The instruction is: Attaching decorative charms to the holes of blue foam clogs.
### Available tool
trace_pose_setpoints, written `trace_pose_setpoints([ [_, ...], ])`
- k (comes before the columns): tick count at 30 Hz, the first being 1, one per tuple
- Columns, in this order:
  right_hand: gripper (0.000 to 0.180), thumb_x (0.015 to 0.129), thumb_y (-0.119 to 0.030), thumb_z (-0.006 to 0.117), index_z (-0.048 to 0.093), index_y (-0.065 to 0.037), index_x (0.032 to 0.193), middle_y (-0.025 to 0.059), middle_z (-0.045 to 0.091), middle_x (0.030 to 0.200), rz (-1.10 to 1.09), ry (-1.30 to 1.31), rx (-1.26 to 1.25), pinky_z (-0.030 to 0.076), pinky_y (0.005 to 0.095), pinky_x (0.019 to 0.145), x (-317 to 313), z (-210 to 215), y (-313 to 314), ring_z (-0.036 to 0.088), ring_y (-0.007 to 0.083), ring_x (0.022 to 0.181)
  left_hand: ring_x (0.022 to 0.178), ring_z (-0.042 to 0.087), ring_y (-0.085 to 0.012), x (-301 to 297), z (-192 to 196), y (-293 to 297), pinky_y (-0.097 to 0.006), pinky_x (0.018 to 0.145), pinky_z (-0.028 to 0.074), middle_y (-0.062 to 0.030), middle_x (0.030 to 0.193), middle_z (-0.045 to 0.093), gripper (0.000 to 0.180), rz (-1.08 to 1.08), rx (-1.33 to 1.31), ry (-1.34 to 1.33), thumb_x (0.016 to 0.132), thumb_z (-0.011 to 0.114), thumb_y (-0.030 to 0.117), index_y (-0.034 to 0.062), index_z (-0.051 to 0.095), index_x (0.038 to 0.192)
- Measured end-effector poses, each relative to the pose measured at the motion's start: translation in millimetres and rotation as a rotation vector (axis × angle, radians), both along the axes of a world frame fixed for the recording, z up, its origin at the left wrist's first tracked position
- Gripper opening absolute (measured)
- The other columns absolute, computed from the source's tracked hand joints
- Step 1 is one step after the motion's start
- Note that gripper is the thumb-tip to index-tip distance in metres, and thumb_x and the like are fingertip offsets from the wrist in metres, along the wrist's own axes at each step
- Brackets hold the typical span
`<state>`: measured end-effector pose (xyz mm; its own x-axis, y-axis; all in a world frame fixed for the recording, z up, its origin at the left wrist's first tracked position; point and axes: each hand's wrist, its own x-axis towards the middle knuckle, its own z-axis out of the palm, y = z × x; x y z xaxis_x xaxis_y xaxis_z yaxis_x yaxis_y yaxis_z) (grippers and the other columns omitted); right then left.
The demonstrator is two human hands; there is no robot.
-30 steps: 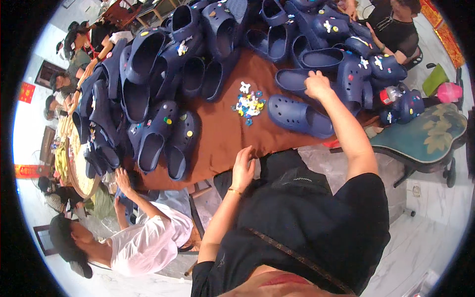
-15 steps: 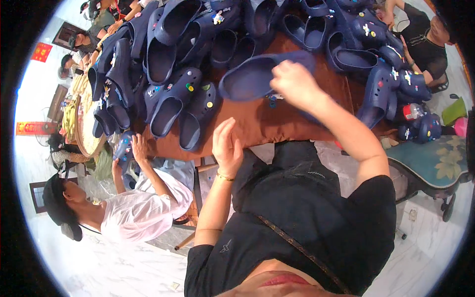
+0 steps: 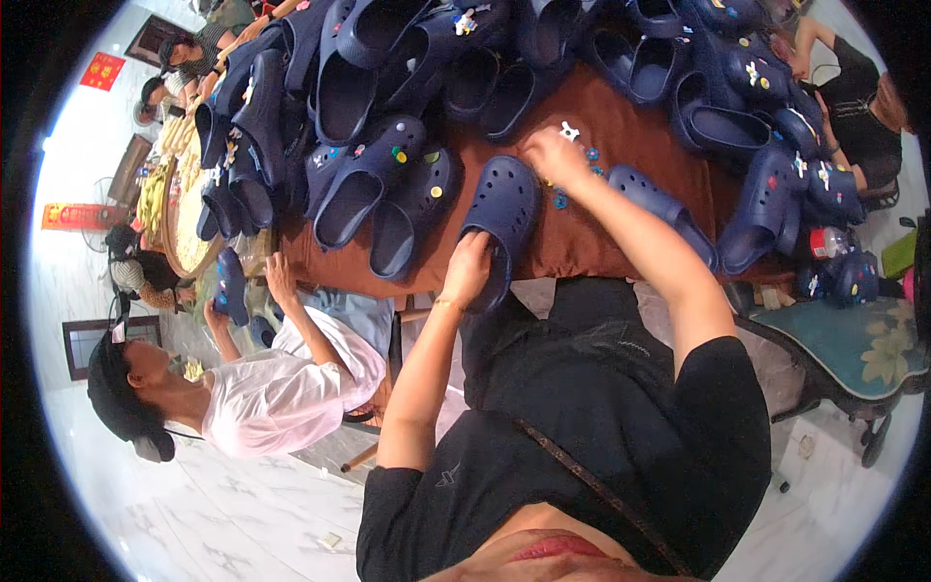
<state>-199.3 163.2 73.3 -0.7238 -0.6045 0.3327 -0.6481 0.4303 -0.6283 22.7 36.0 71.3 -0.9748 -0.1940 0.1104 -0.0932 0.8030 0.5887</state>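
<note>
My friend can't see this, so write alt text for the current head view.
A person's left hand holds an undecorated navy clog at its opening, while the right hand is by small colorful shoe charms on a brown cloth. Other navy clogs, some charm-studded, lie heaped beyond.

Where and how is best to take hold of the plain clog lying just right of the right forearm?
The plain clog is probably best taken by its heel rim, from the near side: the open heel end points that way, the holed toe away.
</note>
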Motion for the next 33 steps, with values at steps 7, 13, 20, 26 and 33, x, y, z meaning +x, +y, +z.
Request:
trace_pose_setpoints([
  [7, 0.033, 0.072, -0.025, 0.065, 0.057, -0.007, 0.098, 0.0167, 0.055, 0.103, -0.241, -0.062, 0.526, 0.047, 0.0433, 0.078, -68, -34, 11, 0.057, 0.0332, 0.094, 0.09, 0.059, -0.0338, -46, -54, -2, -0.037, 0.081, 0.046, -0.0212, 0.092, 0.062, 0.02, -0.134, -0.295, -0.757, 0.072, 0.053, 0.009, -0.0009, 0.066, 0.083],
  [13, 0.02, 0.074, -0.018, 0.058, 0.064, -0.009, 0.09, 0.0159, 0.062, 0.093, -0.227, 0.119, 0.618, 0.049, 0.0424, 0.076, -76, -41, 9, 0.061, 0.0324, 0.086, 0.089, 0.06, -0.0313, -43, -75, 7, -0.037, 0.08, 0.047, -0.0205, 0.094, 0.062, 0.024, -0.008, -0.339, -0.674, 0.073, 0.05, 0.014, 0.0002, 0.067, 0.082],
  [20, 0.022, 0.07, -0.012, 0.056, 0.065, -0.005, 0.088, 0.0157, 0.064, 0.082, 0.361, -0.594, 0.146, 0.047, 0.0364, 0.072, -18, -10, -7, 0.061, 0.0291, 0.079, 0.089, 0.06, -0.0319, -40, -66, 8, -0.038, 0.079, 0.047, -0.0208, 0.093, 0.062, 0.025, -0.008, -0.307, -0.661, 0.074, 0.048, 0.014, -0.0006, 0.067, 0.081],
  [26, 0.02, 0.072, -0.014, 0.057, 0.06, -0.004, 0.089, 0.0159, 0.061, 0.085, 0.357, -0.268, 0.144, 0.045, 0.0401, 0.075, -11, -16, -18, 0.058, 0.0321, 0.087, 0.087, 0.061, -0.0306, -41, -65, 10, -0.039, 0.079, 0.046, -0.0197, 0.091, 0.063, 0.024, -0.014, -0.296, -0.676, 0.073, 0.049, 0.014, 0.0013, 0.067, 0.081],
  [33, 0.025, 0.074, -0.018, 0.061, 0.053, -0.006, 0.094, 0.0168, 0.054, 0.098, 0.236, -0.177, 0.343, 0.043, 0.0431, 0.08, -1, 2, -32, 0.053, 0.0346, 0.096, 0.094, 0.057, -0.0354, -28, -115, -5, -0.041, 0.084, 0.043, -0.0208, 0.103, 0.059, 0.037, -0.057, -0.255, -0.565, 0.081, 0.042, 0.029, 0.0029, 0.063, 0.098],
])
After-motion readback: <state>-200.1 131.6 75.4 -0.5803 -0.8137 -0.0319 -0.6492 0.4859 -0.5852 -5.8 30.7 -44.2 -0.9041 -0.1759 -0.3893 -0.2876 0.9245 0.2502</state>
